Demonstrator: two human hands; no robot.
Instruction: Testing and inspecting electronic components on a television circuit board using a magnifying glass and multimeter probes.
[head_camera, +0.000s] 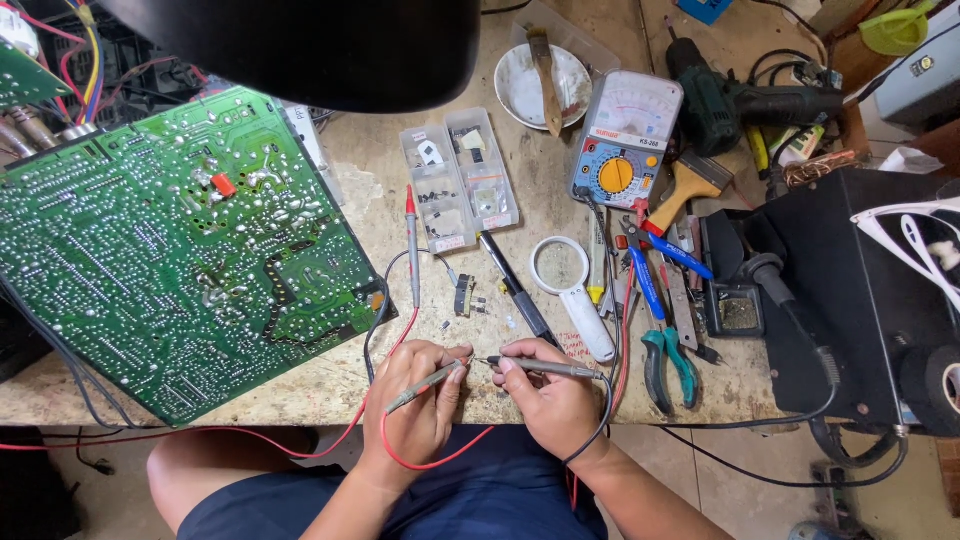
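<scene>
My left hand (415, 408) grips a grey test probe (425, 385) with a red lead, its tip aimed up and to the right. My right hand (552, 402) holds a second grey probe (548, 368) with a black lead, its tip aimed left. The two tips nearly meet at a tiny part pinched at my left fingertips (474, 360), too small to identify. Both hands rest at the front edge of the workbench. The leads run back to an analogue multimeter (622, 140) at the rear.
A large green circuit board (170, 250) lies solder side up on the left. A red-tipped probe (411, 245), clear parts box (460, 180), magnifying glass (570, 290), pliers (660, 335), dish with brush (522, 90), drill (740, 100) and black soldering unit (850, 300) crowd the bench.
</scene>
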